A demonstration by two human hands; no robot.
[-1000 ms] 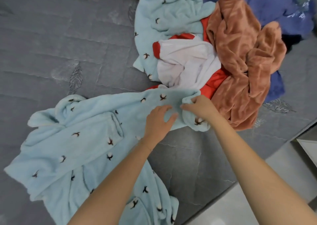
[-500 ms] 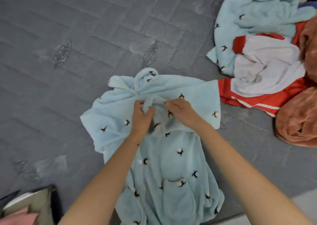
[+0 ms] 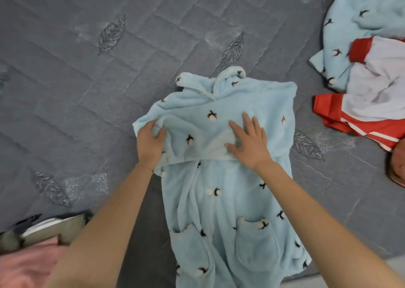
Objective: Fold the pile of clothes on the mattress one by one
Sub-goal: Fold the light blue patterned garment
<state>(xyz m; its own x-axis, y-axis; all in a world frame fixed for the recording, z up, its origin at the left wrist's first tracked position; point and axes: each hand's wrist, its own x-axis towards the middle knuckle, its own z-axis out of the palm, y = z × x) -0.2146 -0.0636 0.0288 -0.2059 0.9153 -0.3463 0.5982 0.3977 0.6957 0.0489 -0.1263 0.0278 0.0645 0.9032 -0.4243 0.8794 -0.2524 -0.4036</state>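
The grey quilted mattress point(image 3: 87, 90) fills the view, and the robe point(image 3: 230, 200) lies on it near the middle. The robe is pale blue fleece with small dark sprigs. It lies front up, collar point(image 3: 230, 77) at the far end and hem towards the person. A sleeve point(image 3: 219, 134) is folded across its chest.

To the right of the robe, well apart from it, is the pile point(image 3: 372, 68). It holds a second pale blue piece point(image 3: 361, 24), a red and white garment point(image 3: 372, 94) on top of that, and a bit of rust-coloured fabric point(image 3: 396, 167) at the frame edge. To the lower left of the robe lie a pink cloth point(image 3: 26, 265) and a grey-green folded item point(image 3: 54, 228).

The left hand point(image 3: 150, 145) is at the robe's left edge, level with the chest. Its fingers and thumb are curled into a bunch of the fleece, grasping it. The right hand point(image 3: 249, 143) lies on the folded sleeve right of the chest's middle. It is released and flat, fingers point(image 3: 247, 121) straight and spread, palm down on the fabric, holding nothing.

Two pockets point(image 3: 256, 244) sit low on the robe's front. A white button point(image 3: 208, 191) shows between them and the sleeve.
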